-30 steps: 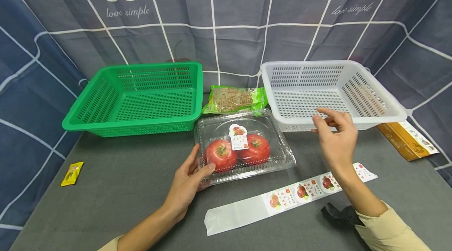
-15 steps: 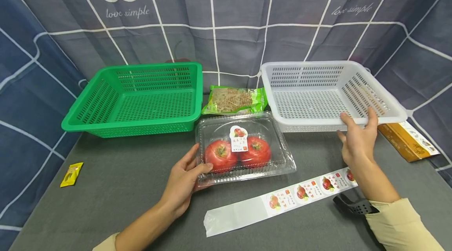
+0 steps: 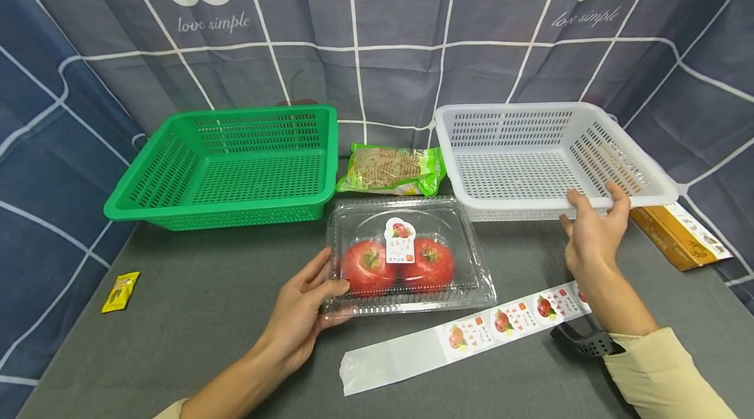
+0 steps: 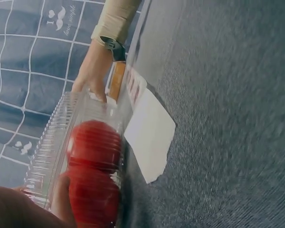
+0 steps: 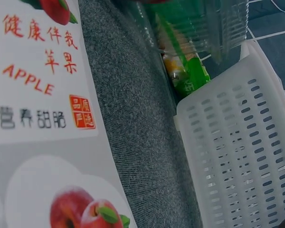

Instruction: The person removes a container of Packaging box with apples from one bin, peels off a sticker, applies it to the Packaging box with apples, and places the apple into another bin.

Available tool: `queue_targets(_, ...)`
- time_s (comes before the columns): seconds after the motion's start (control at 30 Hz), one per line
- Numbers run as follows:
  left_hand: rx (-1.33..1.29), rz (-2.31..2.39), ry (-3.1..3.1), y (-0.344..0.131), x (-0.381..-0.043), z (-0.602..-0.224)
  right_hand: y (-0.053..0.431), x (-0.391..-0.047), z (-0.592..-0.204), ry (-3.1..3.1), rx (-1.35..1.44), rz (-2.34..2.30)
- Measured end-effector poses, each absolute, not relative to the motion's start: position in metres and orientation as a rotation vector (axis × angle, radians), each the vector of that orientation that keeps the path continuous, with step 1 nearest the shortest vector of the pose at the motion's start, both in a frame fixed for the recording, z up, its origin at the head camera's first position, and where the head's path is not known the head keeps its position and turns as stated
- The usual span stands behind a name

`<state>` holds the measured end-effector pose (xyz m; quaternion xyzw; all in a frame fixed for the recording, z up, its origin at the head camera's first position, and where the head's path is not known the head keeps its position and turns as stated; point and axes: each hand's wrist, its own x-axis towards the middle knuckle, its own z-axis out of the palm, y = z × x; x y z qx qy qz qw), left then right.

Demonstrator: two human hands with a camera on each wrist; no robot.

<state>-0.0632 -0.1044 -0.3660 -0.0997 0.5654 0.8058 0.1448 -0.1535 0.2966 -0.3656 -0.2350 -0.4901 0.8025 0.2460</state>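
Observation:
A clear plastic clamshell box (image 3: 471, 262) with two red apples (image 3: 369, 267) sits in the middle of the head view, a white apple label (image 3: 400, 242) on its lid. My left hand (image 3: 300, 314) grips the box at its near left corner, thumb over the edge. In the left wrist view the thumb lies against the box beside the apples (image 4: 94, 145). My right hand (image 3: 597, 242) holds the front rim of the white basket (image 3: 501, 206), fingers over the rim and thumb outside it. A strip of apple labels (image 3: 400, 366) lies partly beneath the right forearm.
At the back left stands a green basket (image 3: 235, 213). A green-edged food packet (image 3: 391, 169) lies between the baskets, behind the box. An orange-brown box (image 3: 677, 236) sits at the far right. There is a small yellow packet (image 3: 120, 291) on the left of the grey table.
The right hand has moved right from above the basket's front edge onto its rim. The left hand has drawn the box slightly toward the person and straightened it. The baskets have stayed put.

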Motion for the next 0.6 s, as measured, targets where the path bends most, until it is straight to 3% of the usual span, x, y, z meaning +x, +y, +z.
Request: queue_targets(0.6,-0.194,2.321,1.539,-0.116,-0.043,-0.341,0.297,-0.148,-0.368,-1.457,-0.647,2.130)
